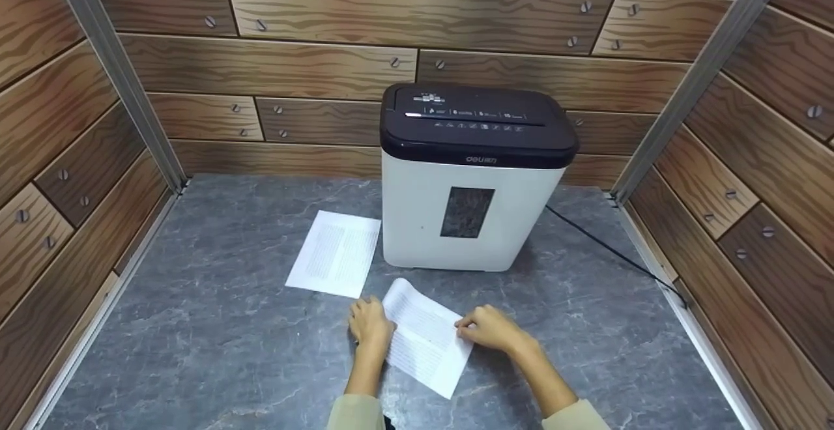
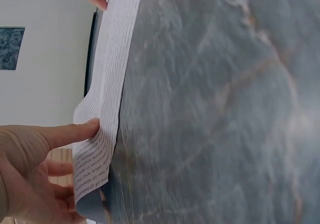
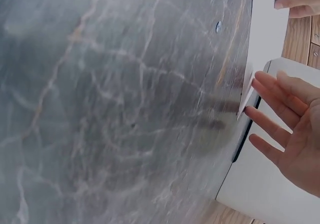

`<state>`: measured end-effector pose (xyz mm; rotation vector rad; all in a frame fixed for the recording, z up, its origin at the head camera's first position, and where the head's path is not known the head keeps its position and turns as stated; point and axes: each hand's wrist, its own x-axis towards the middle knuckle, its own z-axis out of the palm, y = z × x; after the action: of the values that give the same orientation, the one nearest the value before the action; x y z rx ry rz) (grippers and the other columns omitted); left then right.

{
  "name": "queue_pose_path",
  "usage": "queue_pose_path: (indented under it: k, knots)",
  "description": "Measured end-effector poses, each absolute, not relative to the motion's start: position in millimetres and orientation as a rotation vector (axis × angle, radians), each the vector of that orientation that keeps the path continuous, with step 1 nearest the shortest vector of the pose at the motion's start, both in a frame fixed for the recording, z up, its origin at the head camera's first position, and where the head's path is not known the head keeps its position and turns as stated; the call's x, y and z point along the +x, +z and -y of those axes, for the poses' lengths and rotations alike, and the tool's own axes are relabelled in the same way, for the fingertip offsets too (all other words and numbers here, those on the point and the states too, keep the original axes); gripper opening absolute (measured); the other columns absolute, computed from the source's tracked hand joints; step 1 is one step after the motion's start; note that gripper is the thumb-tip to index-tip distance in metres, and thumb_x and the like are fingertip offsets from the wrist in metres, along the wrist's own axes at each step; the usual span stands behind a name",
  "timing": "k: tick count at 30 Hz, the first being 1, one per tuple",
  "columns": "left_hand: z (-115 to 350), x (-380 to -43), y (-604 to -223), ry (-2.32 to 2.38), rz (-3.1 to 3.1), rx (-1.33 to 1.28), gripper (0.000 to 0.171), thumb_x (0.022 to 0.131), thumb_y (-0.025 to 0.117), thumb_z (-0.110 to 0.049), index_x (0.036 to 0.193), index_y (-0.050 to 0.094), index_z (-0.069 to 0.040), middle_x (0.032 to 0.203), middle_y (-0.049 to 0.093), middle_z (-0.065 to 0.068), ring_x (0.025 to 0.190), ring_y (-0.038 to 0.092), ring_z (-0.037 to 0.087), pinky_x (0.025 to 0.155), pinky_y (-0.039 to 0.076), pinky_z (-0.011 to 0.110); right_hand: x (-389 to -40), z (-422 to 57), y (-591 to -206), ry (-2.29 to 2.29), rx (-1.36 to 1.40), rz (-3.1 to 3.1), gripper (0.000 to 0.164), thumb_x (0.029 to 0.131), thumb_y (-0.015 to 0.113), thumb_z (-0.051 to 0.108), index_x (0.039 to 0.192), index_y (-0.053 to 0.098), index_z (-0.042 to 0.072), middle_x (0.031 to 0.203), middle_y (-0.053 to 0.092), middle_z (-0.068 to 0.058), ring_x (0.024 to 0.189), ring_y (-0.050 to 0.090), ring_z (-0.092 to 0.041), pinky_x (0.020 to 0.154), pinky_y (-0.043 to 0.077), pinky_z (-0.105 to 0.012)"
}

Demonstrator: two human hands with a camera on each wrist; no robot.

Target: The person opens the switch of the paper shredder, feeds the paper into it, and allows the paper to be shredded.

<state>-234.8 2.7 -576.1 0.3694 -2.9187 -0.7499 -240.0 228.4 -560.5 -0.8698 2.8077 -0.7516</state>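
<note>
- Left hand (image 1: 371, 322) first: thumb on the printed face, other fingers curled in behind the edge, so it has a pinch on the left side of the held sheet (image 1: 427, 339).
- Over to the right hand (image 1: 492, 329), and here's a pinch too, thumb and forefinger on the sheet's right edge; the right wrist view adds what the head view hides, the remaining fingers loosely spread.
- So that's two hands on one sheet, slanted on the tabletop (image 1: 228, 332) just in front of the shredder (image 1: 417, 208).
- Look at that paper: white, packed with rows of dark print, a plain margin toward the right hand, the far-left corner rolling upward.
- The left wrist view catches the curled end up close, its underside shadowed blue-grey; the words are too small to read.
- Only the head view gives us the whole second sheet (image 1: 335, 254), printed and lying flat, left of the machine: two sheets counted in all.
- One shredder, white body, dark lid (image 1: 479, 124), a single dark window (image 1: 467, 213) in front, its full top seen from the head alone.
- One black cord (image 1: 612, 252) trails off right, toward the wood-patterned wall (image 1: 769, 267).
</note>
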Motion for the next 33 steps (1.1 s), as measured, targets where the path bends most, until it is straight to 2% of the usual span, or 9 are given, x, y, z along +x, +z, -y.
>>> queue_pose_path:
  k: [2,4,6,8,10,19,23,28,33]
  knots:
    - [-4,-235,-576,-0.803,2.868,0.343,0.032,0.068,0.076,-0.002,0.096,0.062,0.005,0.092,0.055,0.022,0.09,0.053,0.038,0.075,0.047,0.046,-240,-226,-565,-0.789,-0.862,-2.85,0.016,0.083,0.064,0.01,0.09,0.072,-0.001,0.087,0.069,-0.008,0.063,0.052,-0.011,0.055,0.046,-0.028]
    - [-5,-234,-575,-0.875,2.807,0.295,0.025,0.068,0.07,0.005,0.092,0.064,0.003,0.088,0.055,0.021,0.084,0.055,0.038,0.069,0.049,0.047,-241,-222,-569,-0.881,-0.835,-2.883,0.018,0.085,0.064,0.01,0.098,0.069,-0.001,0.093,0.068,-0.011,0.073,0.06,-0.018,0.066,0.051,-0.035]
    - [-6,-233,-575,-0.928,2.758,0.217,0.026,0.067,0.067,0.008,0.092,0.065,0.001,0.086,0.056,0.018,0.079,0.057,0.037,0.065,0.049,0.046,-242,-218,-572,-1.0,-0.789,-2.906,0.026,0.086,0.064,0.012,0.108,0.064,-0.002,0.104,0.064,-0.015,0.092,0.06,-0.027,0.08,0.049,-0.043]
    - [-7,-232,-573,-0.969,2.73,0.123,0.031,0.065,0.068,0.007,0.095,0.066,-0.002,0.086,0.057,0.015,0.079,0.057,0.036,0.065,0.049,0.045,-244,-213,-572,-1.149,-0.701,-2.9,0.036,0.087,0.064,0.016,0.118,0.058,-0.003,0.115,0.059,-0.019,0.108,0.053,-0.035,0.09,0.043,-0.048]
    - [-9,-232,-569,-0.99,2.715,0.023,0.034,0.065,0.07,0.005,0.097,0.066,-0.005,0.087,0.056,0.011,0.081,0.057,0.033,0.066,0.049,0.044,-247,-207,-570,-1.296,-0.599,-2.878,0.041,0.088,0.063,0.019,0.121,0.054,-0.003,0.118,0.056,-0.021,0.111,0.05,-0.037,0.093,0.04,-0.049]
    - [-15,-232,-547,-0.917,2.547,-0.312,0.033,0.064,0.078,-0.001,0.094,0.066,-0.01,0.084,0.056,0.003,0.077,0.056,0.022,0.062,0.05,0.037,-257,-191,-551,-1.796,-0.307,-2.804,0.028,0.086,0.065,0.025,0.096,0.063,-0.001,0.095,0.064,-0.012,0.095,0.058,-0.03,0.083,0.046,-0.044]
    - [-17,-232,-536,-0.886,2.488,-0.346,0.032,0.065,0.078,-0.003,0.094,0.067,-0.014,0.083,0.055,0.0,0.074,0.056,0.018,0.059,0.049,0.034,-255,-189,-541,-1.919,-0.302,-2.749,0.022,0.086,0.066,0.018,0.094,0.063,-0.002,0.093,0.064,-0.012,0.094,0.057,-0.03,0.084,0.045,-0.044]
    - [-22,-231,-524,-0.841,2.416,-0.432,0.033,0.065,0.079,-0.005,0.095,0.068,-0.014,0.084,0.057,0.0,0.075,0.055,0.017,0.061,0.05,0.031,-241,-184,-513,-2.015,-0.312,-2.683,0.018,0.086,0.062,0.008,0.094,0.063,-0.008,0.089,0.064,-0.013,0.083,0.057,-0.018,0.073,0.046,-0.026]
    - [-26,-235,-514,-0.766,2.349,-0.505,0.041,0.063,0.081,-0.006,0.101,0.067,-0.012,0.088,0.058,0.002,0.078,0.055,0.019,0.065,0.048,0.031,-241,-185,-505,-2.284,-0.319,-2.51,0.022,0.085,0.062,0.004,0.098,0.061,-0.014,0.085,0.063,-0.011,0.075,0.056,-0.011,0.066,0.047,-0.022]
